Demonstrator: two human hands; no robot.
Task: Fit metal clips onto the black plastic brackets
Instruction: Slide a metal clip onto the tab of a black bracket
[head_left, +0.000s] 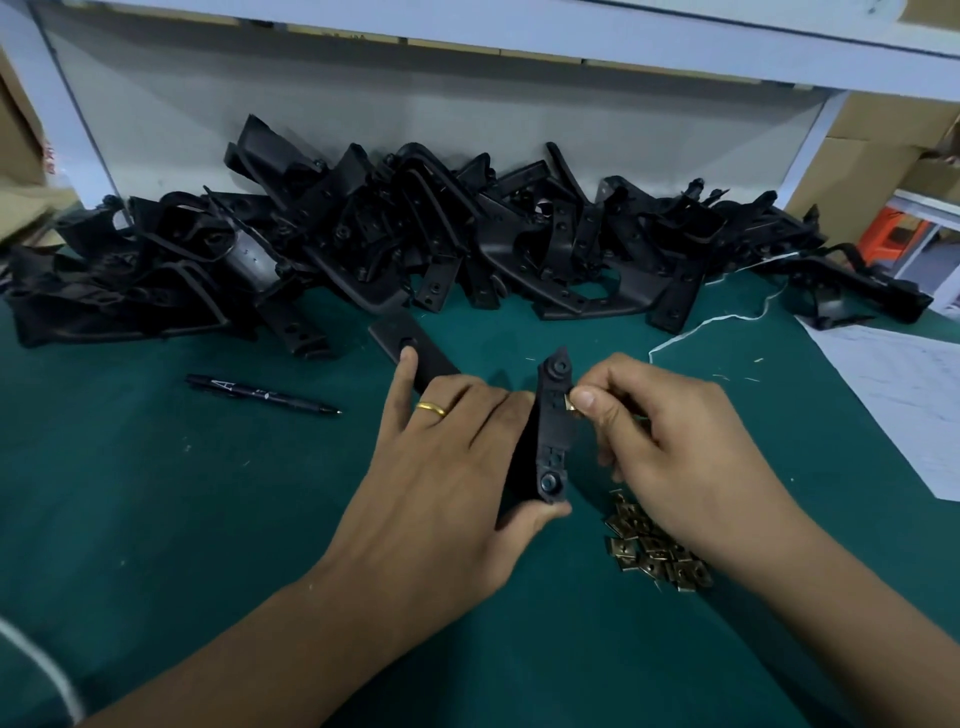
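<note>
My left hand (447, 467) grips a black plastic bracket (550, 441) and holds it on edge above the green mat, thumb under its near end. One arm of the bracket (400, 338) sticks out past my left fingers. My right hand (670, 447) pinches a small brass-coloured metal clip (570, 404) between thumb and forefinger, pressed against the bracket's right side near its upper end. A loose heap of several more clips (654, 551) lies on the mat under my right wrist, partly hidden by it.
A long pile of black brackets (395, 244) runs along the back of the green mat (182, 493). A black pen (262, 395) lies at left. White paper (893, 400) and a white string (717, 317) lie at right. A white shelf frame stands behind.
</note>
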